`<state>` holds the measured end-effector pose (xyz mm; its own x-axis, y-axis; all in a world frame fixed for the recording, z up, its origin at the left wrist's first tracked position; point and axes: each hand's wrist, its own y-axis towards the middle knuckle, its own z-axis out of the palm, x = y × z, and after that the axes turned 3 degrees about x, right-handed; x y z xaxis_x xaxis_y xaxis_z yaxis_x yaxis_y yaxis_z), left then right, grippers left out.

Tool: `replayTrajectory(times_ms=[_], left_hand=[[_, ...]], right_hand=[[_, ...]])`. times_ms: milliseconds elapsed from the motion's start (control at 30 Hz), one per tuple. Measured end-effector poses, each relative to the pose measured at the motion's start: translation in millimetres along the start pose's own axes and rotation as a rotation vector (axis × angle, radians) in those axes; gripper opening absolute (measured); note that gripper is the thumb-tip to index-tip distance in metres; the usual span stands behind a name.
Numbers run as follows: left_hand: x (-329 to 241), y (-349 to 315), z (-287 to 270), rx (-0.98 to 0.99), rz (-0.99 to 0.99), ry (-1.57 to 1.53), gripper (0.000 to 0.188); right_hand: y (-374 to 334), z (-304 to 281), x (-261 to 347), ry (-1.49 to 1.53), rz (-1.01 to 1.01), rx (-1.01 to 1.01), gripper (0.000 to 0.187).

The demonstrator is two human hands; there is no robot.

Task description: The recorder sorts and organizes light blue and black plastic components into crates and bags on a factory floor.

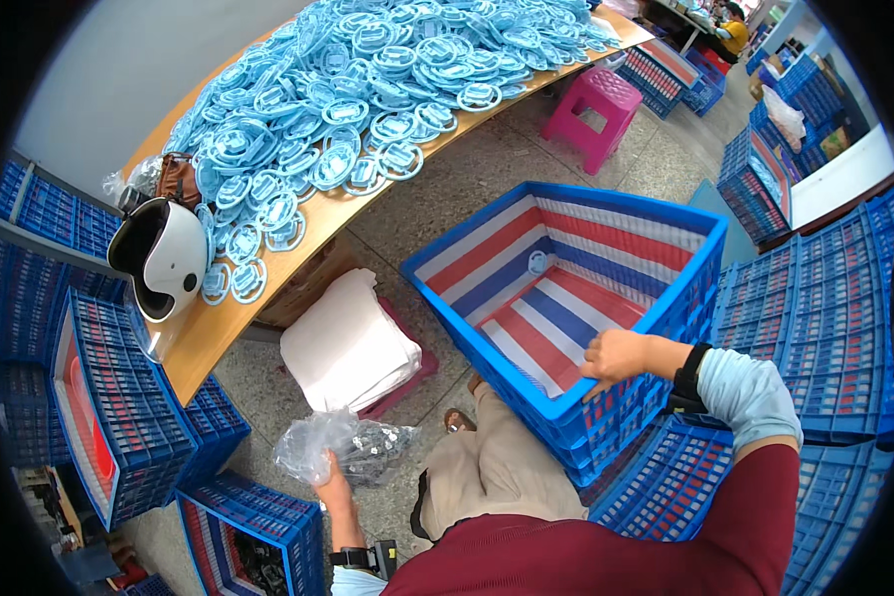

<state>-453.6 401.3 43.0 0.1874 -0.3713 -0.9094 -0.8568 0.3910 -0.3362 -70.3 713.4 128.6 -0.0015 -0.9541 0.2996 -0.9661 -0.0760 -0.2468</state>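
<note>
My left hand (335, 484) is closed on a clear plastic bag (340, 449) with small dark and white pieces in it, held low over the floor. My right hand (614, 359) grips the near rim of a large blue plastic crate (566, 402), fingers curled over the edge. Red, white and blue striped sheeting lines this crate. Inside, one small light-blue round piece (537, 262) lies near the far left corner.
A wooden table (318, 221) carries a heap of light-blue ring-shaped pieces (368, 89) and a white helmet (174, 260). Below stands a stool with a white cloth stack (348, 343). A pink stool (596, 114) is farther back. Blue crates (815, 328) flank both sides; another person (733, 35) sits far off.
</note>
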Motion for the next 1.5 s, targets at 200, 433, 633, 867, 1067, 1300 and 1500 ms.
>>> replayTrajectory(times_ms=[200, 433, 633, 867, 1067, 1300, 1500], left_hand=[[3, 16, 21, 0.067, 0.023, 0.106, 0.038], [-14, 5, 58, 0.087, -0.018, 0.150, 0.037], [-2, -24, 74, 0.014, -0.172, 0.237, 0.039], [38, -47, 67, -0.107, -0.161, 0.265, 0.037], [35, -52, 107, -0.188, -0.157, 0.316, 0.039], [-5, -18, 158, -0.252, -0.111, 0.139, 0.036], [-91, 15, 222, -0.228, 0.070, -0.061, 0.040]], right_hand=[[-28, 63, -28, -0.011, 0.163, -0.011, 0.033], [0, 128, -95, 0.051, 0.319, -0.101, 0.025], [93, 202, -139, 0.112, 0.468, -0.292, 0.020], [97, 336, -188, 0.034, 0.651, -0.316, 0.015], [-10, 392, -229, -0.052, 0.963, -0.060, 0.018], [-113, 326, -224, 0.322, 1.337, -0.044, 0.026], [-89, 270, -186, 0.821, 1.339, -0.133, 0.044]])
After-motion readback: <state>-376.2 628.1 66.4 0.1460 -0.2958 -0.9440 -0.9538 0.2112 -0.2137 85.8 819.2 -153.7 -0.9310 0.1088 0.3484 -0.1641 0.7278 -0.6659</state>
